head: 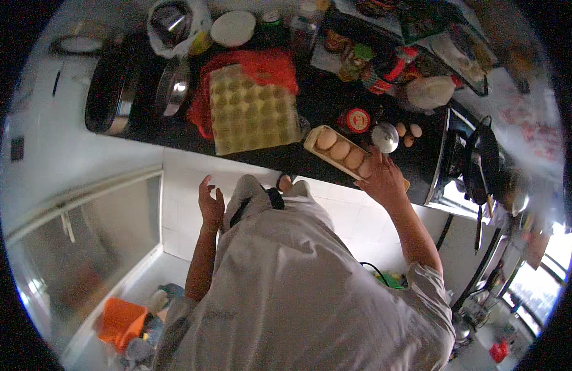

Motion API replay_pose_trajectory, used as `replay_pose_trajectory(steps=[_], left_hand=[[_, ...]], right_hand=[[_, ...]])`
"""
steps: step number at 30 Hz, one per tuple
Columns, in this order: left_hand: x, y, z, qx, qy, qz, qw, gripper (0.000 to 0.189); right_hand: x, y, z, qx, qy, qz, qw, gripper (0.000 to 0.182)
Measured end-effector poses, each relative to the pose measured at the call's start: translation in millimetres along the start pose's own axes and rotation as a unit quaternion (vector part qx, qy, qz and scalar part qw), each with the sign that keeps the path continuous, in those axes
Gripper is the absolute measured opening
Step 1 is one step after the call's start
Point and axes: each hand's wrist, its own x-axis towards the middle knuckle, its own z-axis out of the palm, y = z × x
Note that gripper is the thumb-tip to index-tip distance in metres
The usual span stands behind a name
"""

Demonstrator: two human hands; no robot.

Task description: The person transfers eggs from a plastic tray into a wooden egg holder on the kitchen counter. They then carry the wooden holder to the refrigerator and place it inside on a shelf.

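My right hand point(383, 180) is over the right end of a narrow egg holder point(314, 146) at the counter's front edge; whether its fingers grip an egg or the holder cannot be told. Several brown eggs point(340, 150) sit in a row in the holder. My left hand point(211, 202) hangs in front of the counter, fingers apart, holding nothing. A pulp egg tray point(253, 121) with empty hollows lies on a red plastic bag point(267, 65) left of the holder. Several loose eggs point(415, 130) rest beyond my right hand, beside a round metal lid point(385, 137).
A jar with a red lid point(358, 120) stands behind the egg holder. Bottles and jars point(355, 62) crowd the back right, near a stove point(453, 185) with a black pan point(483, 162). Dark pots point(107, 97) stand at left. An orange bin point(122, 322) is on the floor.
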Motion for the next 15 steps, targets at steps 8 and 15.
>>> replay_pose_trajectory(steps=[8,15], left_hand=[[-80.4,-74.9,-2.5,0.034,0.065,-0.050,0.996,0.049],[-157.6,-98.5,-7.4,-0.056,0.061,-0.187,0.979,0.047]], right_hand=[[3.2,-5.4,-2.6,-0.059,-0.051,0.016,0.997,0.077],[2.9,-23.2,-20.6,-0.073,-0.080,0.052,0.993,0.074]])
